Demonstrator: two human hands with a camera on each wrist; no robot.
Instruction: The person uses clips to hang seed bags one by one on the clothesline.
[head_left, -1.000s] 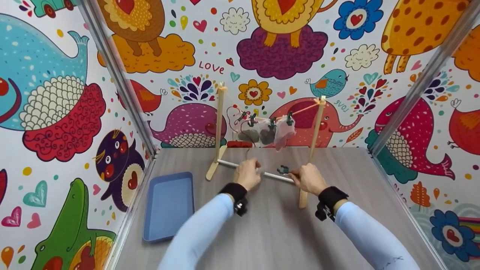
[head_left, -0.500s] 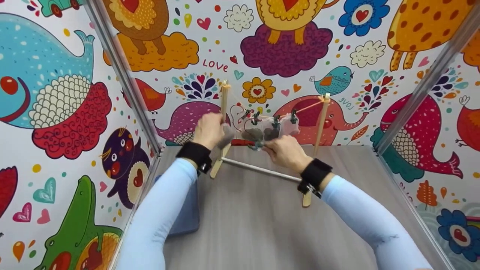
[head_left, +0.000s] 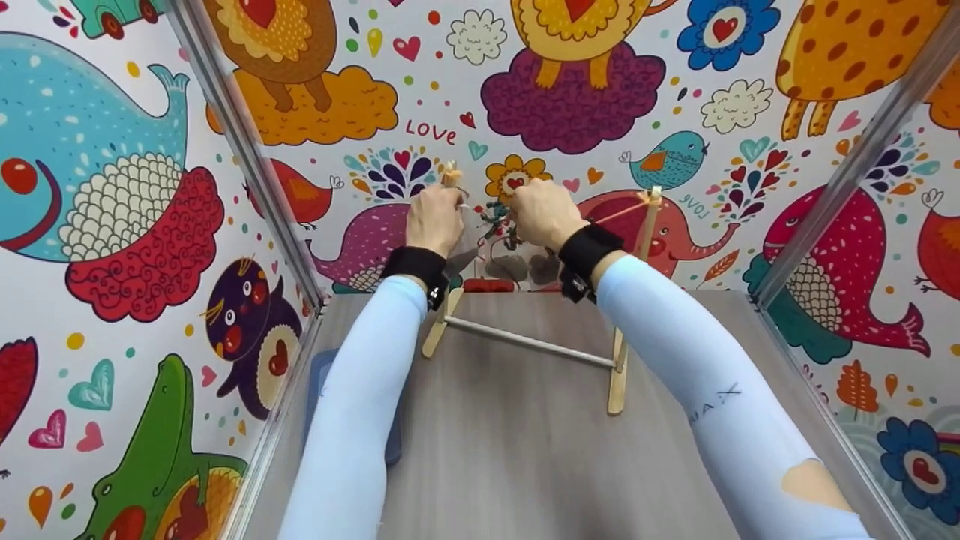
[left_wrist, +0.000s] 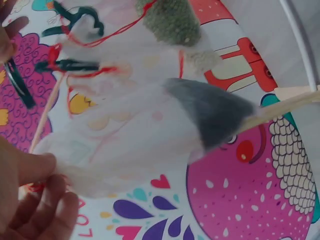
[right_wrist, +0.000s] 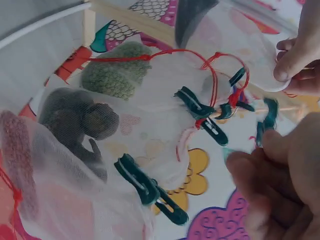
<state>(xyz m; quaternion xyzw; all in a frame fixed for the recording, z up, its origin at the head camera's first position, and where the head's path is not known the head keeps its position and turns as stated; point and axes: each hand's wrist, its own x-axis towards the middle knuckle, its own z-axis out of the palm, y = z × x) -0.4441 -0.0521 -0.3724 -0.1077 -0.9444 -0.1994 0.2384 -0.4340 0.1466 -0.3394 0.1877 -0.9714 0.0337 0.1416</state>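
Observation:
My left hand is up at the left post of a small wooden clothesline stand. It pinches the top of a sheer white mesh bag with something dark grey in its bottom end. To its right, my right hand holds a dark green clothespin between thumb and fingers, close to the peach-coloured line. Other mesh bags hang there: one with green grains, one with dark lumps, one with reddish contents. Green clothespins and red drawstrings show at their tops.
The stand's right post and white lower crossbar rise from the grey table. A blue tray lies at left, mostly behind my left sleeve. Behind the stand is a patterned wall, with a red object at its foot.
Both hands have risen from near the crossbar to the line. The left brought up the mesh bag; the right lifted the green clothespin from the table and moved left.

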